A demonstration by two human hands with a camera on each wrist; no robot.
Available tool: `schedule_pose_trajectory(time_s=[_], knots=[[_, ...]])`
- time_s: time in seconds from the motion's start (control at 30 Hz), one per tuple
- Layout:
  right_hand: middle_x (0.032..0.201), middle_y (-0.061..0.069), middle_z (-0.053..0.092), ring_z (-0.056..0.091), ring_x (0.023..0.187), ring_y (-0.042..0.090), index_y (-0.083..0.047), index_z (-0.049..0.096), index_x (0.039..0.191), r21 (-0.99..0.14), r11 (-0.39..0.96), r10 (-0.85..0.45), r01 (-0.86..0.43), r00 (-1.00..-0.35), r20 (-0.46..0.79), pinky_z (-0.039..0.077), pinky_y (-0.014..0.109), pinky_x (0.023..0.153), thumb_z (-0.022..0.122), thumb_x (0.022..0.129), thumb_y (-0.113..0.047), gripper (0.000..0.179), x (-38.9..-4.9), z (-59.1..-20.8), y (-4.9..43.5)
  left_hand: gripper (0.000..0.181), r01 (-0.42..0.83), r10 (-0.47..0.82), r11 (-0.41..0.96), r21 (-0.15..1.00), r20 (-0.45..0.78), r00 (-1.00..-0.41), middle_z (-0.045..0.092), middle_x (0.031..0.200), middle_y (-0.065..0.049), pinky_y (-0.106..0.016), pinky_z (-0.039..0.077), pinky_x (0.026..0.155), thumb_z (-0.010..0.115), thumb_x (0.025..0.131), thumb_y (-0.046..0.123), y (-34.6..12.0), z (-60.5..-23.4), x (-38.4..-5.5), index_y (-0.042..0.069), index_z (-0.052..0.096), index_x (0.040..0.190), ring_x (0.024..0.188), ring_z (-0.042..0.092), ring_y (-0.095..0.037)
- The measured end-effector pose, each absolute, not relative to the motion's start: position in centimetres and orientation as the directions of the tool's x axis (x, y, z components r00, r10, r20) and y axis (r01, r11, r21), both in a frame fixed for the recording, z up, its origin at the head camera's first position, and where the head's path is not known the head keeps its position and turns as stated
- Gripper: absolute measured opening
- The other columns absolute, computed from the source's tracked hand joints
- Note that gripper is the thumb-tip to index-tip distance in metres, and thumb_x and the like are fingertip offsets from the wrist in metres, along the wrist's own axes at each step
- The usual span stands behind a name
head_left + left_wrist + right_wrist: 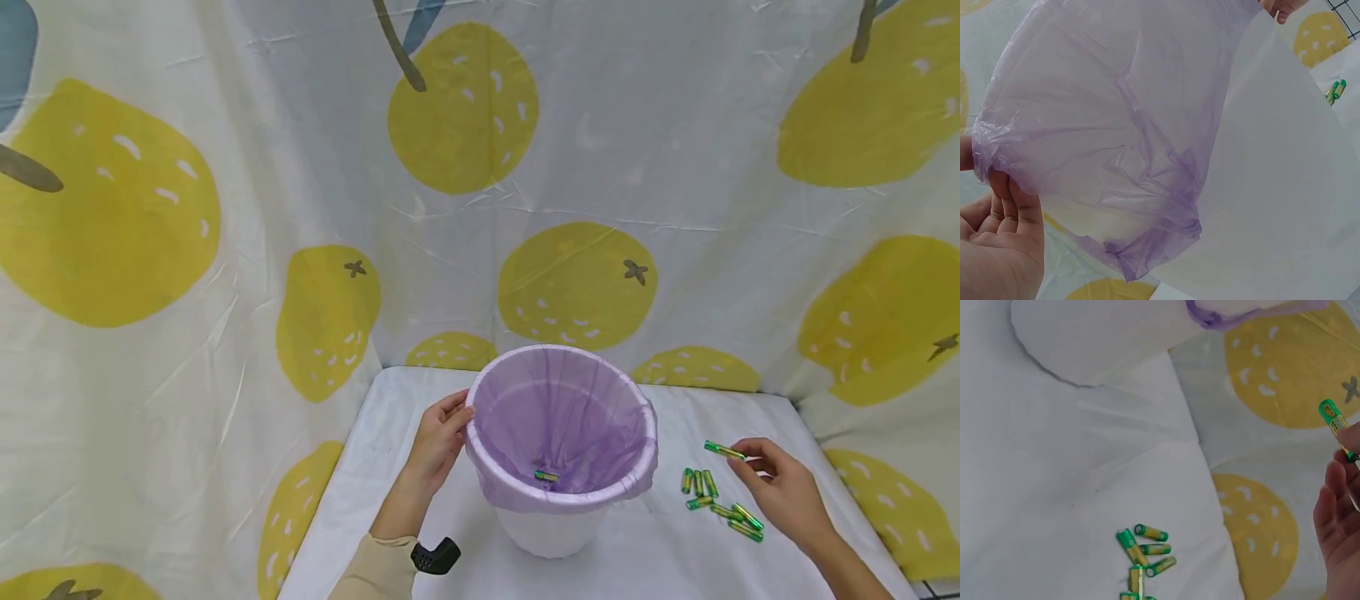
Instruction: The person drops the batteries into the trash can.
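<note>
A white bin (551, 529), lined with a thin purple bag (562, 408), stands upright on the table. My left hand (437, 442) grips its rim from the left, thumb on top; the left wrist view shows the fingers (1019, 209) under the bag's folded-over edge. Inside, near the bottom, lies a green and yellow battery (546, 476). Right of the bin and above the table, my right hand (783, 483) pinches another battery (724, 450) between thumb and fingers, its free end pointing left. Several similar batteries (1145, 549) lie loosely grouped below that hand.
A white cloth (675, 558) covers the table. Behind and at both sides hangs a pale curtain (442, 250) printed with yellow fruit. A black band-like device (437, 557) sits at my left wrist. Dark wire grid (1346, 15) shows in a corner of the left wrist view.
</note>
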State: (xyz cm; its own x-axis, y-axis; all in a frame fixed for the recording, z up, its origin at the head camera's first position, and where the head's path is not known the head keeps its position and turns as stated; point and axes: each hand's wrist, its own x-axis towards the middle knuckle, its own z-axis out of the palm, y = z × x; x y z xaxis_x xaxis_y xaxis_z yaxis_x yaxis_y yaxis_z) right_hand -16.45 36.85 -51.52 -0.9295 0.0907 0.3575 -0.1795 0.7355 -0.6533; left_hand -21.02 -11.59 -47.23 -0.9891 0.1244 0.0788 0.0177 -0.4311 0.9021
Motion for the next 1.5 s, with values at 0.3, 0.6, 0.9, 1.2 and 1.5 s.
schedule_pose_trajectory(time_s=[0.3,0.6,0.9,1.2,1.5], knots=[[0.097,0.0,0.066,0.057,0.079,-0.008,-0.003,0.067,0.107,-0.638,0.717,0.02,-0.279,-0.908,0.419,0.047,0.01,0.063,0.074,0.095,-0.003,0.013,-17.2,-48.9,35.8,0.045,0.006,0.118,-0.435,0.901,0.063,-0.991,0.064,0.119,-0.02,-0.028,0.056,0.088,0.059,0.099,-0.005,-11.7,-47.3,-21.0,-0.019,0.046,0.139,0.103,0.064,-0.023],[0.097,-0.017,0.062,0.057,0.082,-0.009,-0.003,0.066,0.108,-0.615,0.684,-0.047,-0.391,-0.866,0.498,0.048,0.008,0.066,0.074,0.093,0.002,0.017,-17.9,-46.5,34.8,0.044,-0.008,0.106,-0.444,0.896,0.044,-0.993,0.065,0.118,-0.019,-0.028,0.056,0.09,0.059,0.099,-0.006,-11.8,-47.3,-21.1,-0.018,0.047,0.139,0.105,0.064,-0.023],[0.093,-0.009,0.066,0.056,0.08,-0.005,-0.003,0.068,0.107,-0.577,0.678,-0.085,-0.455,-0.828,0.554,0.046,0.008,0.066,0.076,0.089,0.006,0.021,-18.8,-44.6,33.6,0.044,-0.002,0.115,-0.435,0.9,0.053,-0.992,0.064,0.118,-0.019,-0.029,0.056,0.089,0.059,0.099,-0.004,-11.8,-47.3,-21.0,-0.018,0.047,0.139,0.104,0.064,-0.023],[0.089,0.002,0.066,0.057,0.075,0.001,-0.003,0.067,0.106,-0.544,0.664,-0.153,-0.512,-0.806,0.571,0.047,0.011,0.064,0.076,0.088,0.005,0.022,-19.6,-42.5,31.5,0.045,-0.004,0.115,-0.433,0.902,0.051,-0.992,0.064,0.117,-0.017,-0.028,0.056,0.088,0.059,0.099,-0.004,-11.6,-47.3,-21.2,-0.018,0.047,0.14,0.102,0.064,-0.021],[0.088,0.001,0.068,0.059,0.075,0.005,-0.006,0.069,0.105,-0.539,0.592,-0.221,-0.599,-0.764,0.606,0.048,0.012,0.064,0.078,0.085,0.008,0.026,-21.3,-40.8,29.1,0.044,0.0,0.12,-0.432,0.902,0.057,-0.991,0.064,0.115,-0.017,-0.027,0.056,0.086,0.058,0.099,-0.004,-11.5,-47.2,-21.2,-0.018,0.047,0.139,0.102,0.063,-0.022]])
